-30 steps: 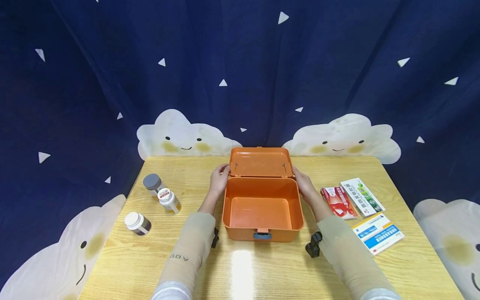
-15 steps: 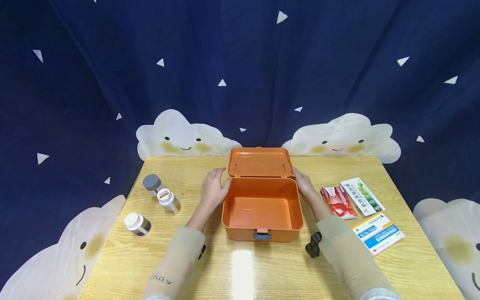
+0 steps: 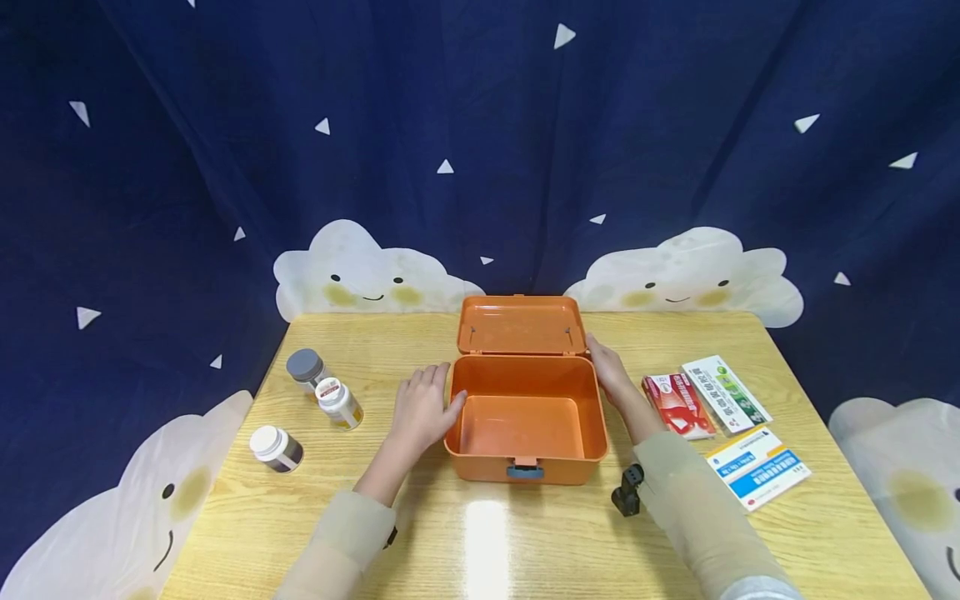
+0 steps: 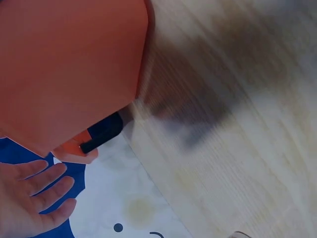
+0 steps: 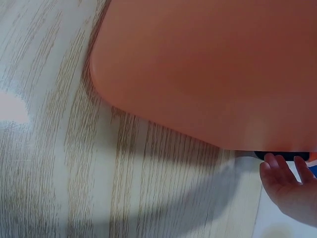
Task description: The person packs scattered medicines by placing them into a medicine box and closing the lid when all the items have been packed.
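Note:
An orange storage box (image 3: 528, 471) stands in the middle of the table, its lid (image 3: 521, 325) tipped back at the far side. A blue latch (image 3: 524, 472) shows on its front. My left hand (image 3: 423, 406) is at the box's left rim, thumb over the edge and fingers outside. The left wrist view shows those fingers (image 4: 49, 181) spread and fairly straight. My right hand (image 3: 609, 367) rests along the right back corner, near the hinge. In the right wrist view its fingers (image 5: 277, 168) reach up to the box wall, only lightly bent.
On the left stand a grey-capped bottle (image 3: 306, 367) and two white-capped bottles, one nearer the centre (image 3: 340, 404) and one nearer me (image 3: 276, 448). To the right lie a red medicine box (image 3: 678, 406), a white-green one (image 3: 726, 394) and a blue-white one (image 3: 759, 468).
My left hand has come away from the back left corner and moved toward me along the left rim, its fingers opening out. My right hand and the box have stayed in place.

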`<state>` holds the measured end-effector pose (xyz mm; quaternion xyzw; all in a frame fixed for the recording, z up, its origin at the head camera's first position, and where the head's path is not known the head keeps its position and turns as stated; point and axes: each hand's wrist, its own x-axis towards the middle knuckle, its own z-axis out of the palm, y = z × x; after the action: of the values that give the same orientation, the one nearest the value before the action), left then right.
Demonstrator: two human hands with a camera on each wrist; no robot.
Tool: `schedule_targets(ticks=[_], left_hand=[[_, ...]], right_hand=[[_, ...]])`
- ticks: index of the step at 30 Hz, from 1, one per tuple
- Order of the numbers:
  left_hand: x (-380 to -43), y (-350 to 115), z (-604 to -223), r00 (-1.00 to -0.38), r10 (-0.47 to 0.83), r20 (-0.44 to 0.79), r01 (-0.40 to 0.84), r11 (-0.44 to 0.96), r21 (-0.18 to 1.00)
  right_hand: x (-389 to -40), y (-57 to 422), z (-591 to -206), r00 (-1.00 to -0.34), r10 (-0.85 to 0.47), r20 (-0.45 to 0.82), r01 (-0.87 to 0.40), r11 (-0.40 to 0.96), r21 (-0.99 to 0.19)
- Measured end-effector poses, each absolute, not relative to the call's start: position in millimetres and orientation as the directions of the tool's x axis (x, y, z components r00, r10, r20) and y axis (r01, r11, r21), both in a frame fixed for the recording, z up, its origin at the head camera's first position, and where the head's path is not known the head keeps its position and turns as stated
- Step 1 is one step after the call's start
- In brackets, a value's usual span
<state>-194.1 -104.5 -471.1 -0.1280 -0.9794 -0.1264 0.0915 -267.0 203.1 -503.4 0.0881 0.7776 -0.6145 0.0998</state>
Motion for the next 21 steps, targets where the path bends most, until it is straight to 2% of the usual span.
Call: schedule_targets(ticks=[13, 21], left_hand=[[-167.9, -101.8, -473.9, -0.972, 0.223, 0.07, 0.234, 0.942, 0.239], [-164.8, -101.5, -477.9, -0.979, 0.199, 0.049, 0.205, 0.944, 0.26]], right_hand=[[-267.5, 203.8, -505.0, -0.962, 0.008, -0.273, 0.268, 0.212, -0.94], [-266.0, 204.0, -505.0, -0.967, 0.006, -0.255, 0.249, 0.24, -0.938]])
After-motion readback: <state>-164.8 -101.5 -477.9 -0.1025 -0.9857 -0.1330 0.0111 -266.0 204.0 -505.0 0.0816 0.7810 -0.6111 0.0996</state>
